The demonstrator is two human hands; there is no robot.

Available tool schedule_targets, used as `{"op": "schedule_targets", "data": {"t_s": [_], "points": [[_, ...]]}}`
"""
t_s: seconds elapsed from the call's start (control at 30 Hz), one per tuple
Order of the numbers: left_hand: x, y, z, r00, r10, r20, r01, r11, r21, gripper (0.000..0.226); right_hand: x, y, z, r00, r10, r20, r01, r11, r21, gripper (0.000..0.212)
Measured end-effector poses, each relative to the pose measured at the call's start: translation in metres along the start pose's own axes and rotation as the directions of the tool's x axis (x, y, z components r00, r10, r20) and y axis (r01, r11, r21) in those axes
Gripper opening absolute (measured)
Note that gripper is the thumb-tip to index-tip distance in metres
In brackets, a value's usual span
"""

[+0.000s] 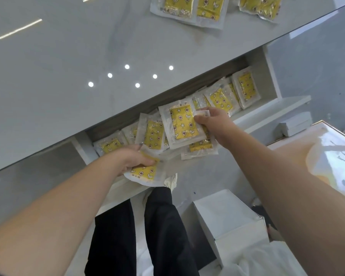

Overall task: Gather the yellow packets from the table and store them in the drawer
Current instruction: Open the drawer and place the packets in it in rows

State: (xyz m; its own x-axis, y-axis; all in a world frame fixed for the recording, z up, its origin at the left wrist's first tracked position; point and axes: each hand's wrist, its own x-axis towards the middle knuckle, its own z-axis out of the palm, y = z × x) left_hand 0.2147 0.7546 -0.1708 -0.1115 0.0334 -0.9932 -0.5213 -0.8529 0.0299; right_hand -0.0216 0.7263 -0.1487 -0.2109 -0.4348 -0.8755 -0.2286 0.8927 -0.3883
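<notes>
The open drawer under the glossy grey table holds several yellow packets in clear wrappers, such as one at its right end. My right hand grips the edge of a large yellow packet lying on top of the pile. Over the drawer's front edge, my left hand holds another yellow packet. Three more yellow packets lie on the table at the far edge.
A white box stands on the floor at my right, next to my black trousers. White shelves sit to the right of the drawer, and a bright glass surface lies beyond my right forearm.
</notes>
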Motion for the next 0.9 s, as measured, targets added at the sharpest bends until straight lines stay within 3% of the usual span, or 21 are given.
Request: {"op": "schedule_targets", "data": {"t_s": [0.1, 0.17, 0.23, 0.33, 0.43, 0.53, 0.6, 0.63, 0.7, 0.77, 0.83, 0.9], "points": [[0.004, -0.003, 0.002, 1.0, 0.025, -0.018, -0.026, 0.998, -0.049, 0.048, 0.0, 0.001, 0.005, 1.0, 0.011, -0.011, -0.012, 1.0, -0.016, 0.032], [0.012, -0.017, -0.012, 0.974, 0.085, -0.209, -0.102, 0.992, -0.074, 0.032, 0.001, 0.002, 0.009, 1.0, 0.025, -0.017, -0.025, 1.0, -0.012, 0.031], [0.019, -0.033, -0.033, 0.889, 0.094, -0.448, -0.133, 0.989, -0.057, 0.027, 0.002, 0.003, 0.016, 1.0, 0.023, -0.014, -0.023, 0.999, -0.022, 0.036], [0.024, -0.048, -0.06, 0.81, 0.061, -0.583, -0.119, 0.991, -0.062, 0.024, 0.006, 0.006, 0.031, 1.0, -0.018, 0.001, 0.018, 0.996, -0.087, 0.043], [0.037, -0.05, -0.069, 0.8, 0.104, -0.591, -0.128, 0.992, 0.001, 0.042, 0.009, 0.006, 0.045, 1.0, -0.01, 0.016, 0.011, 0.997, -0.076, 0.043], [0.041, -0.045, -0.064, 0.778, 0.17, -0.605, -0.117, 0.985, 0.125, 0.022, 0.015, 0.007, 0.053, 0.999, -0.007, 0.037, 0.01, 0.997, -0.082, 0.05], [0.047, -0.044, -0.061, 0.776, 0.226, -0.589, -0.028, 0.945, 0.326, 0.021, 0.019, 0.008, 0.055, 0.999, -0.016, 0.045, 0.021, 0.995, -0.096, 0.054], [0.047, -0.042, -0.059, 0.778, 0.254, -0.574, 0.06, 0.881, 0.47, 0.026, 0.02, 0.007, 0.055, 0.999, -0.017, 0.042, 0.022, 0.994, -0.104, 0.054], [0.039, -0.036, -0.051, 0.787, 0.295, -0.541, 0.256, 0.642, 0.722, 0.031, 0.021, 0.005, 0.053, 1.0, -0.015, 0.027, 0.018, 0.994, -0.107, 0.052], [0.034, -0.03, -0.044, 0.761, 0.368, -0.534, 0.382, 0.411, 0.828, 0.037, 0.022, 0.004, 0.049, 1.0, -0.014, 0.014, 0.016, 0.994, -0.105, 0.047], [0.038, -0.022, -0.042, 0.718, 0.479, -0.506, 0.339, 0.394, 0.854, 0.043, 0.024, 0.003, 0.045, 1.0, -0.019, -0.008, 0.018, 0.994, -0.108, 0.046], [0.044, -0.01, -0.039, 0.706, 0.567, -0.423, 0.119, 0.494, 0.861, 0.051, 0.028, 0.002, 0.039, 1.0, -0.02, -0.021, 0.018, 0.995, -0.102, 0.046]]}}
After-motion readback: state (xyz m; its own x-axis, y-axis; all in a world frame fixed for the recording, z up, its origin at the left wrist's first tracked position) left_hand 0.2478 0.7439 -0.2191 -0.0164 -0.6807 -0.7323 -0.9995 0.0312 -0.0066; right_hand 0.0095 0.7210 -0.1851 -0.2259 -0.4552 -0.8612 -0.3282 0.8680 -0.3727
